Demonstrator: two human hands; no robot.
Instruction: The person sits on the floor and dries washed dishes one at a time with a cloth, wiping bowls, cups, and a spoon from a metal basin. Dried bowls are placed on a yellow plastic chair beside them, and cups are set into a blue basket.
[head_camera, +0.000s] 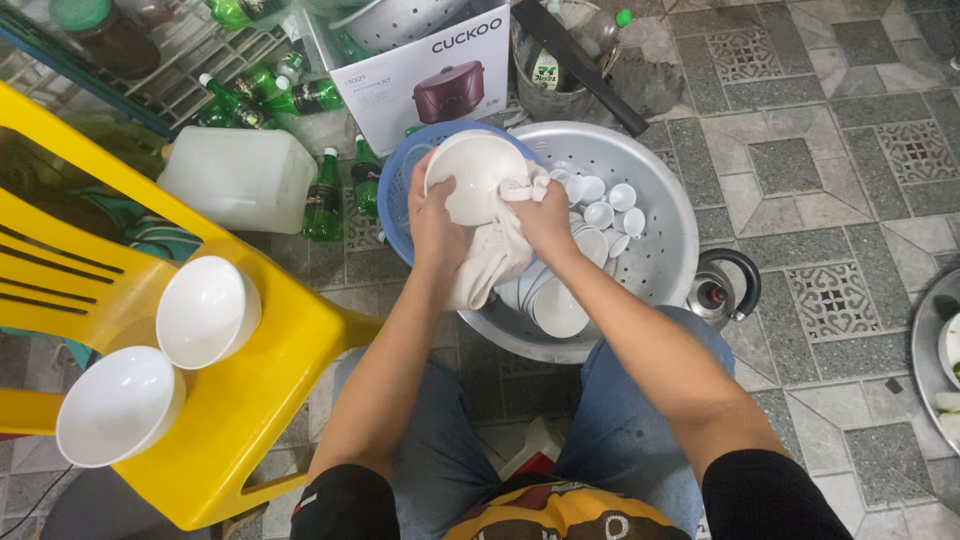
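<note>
My left hand (432, 225) grips a white bowl (474, 177) by its left rim, held tilted over a large metal colander (668, 235). My right hand (545, 218) presses a cream cloth (490, 258) against the bowl's right side; the cloth hangs down between my hands. Inside the colander lie several small white cups (608, 205) and stacked white bowls (553, 300). A blue plastic basket (397, 205) sits behind the held bowl, mostly hidden by it.
Two white bowls (207, 310) (118, 403) rest on a yellow plastic chair (240, 400) at left. A white jug (240, 178), green bottles (323, 195), a cardboard box (420, 75) and a metal bucket (560, 70) stand behind. A kettle (722, 290) and a tray's edge (925, 350) lie right on the tiled floor.
</note>
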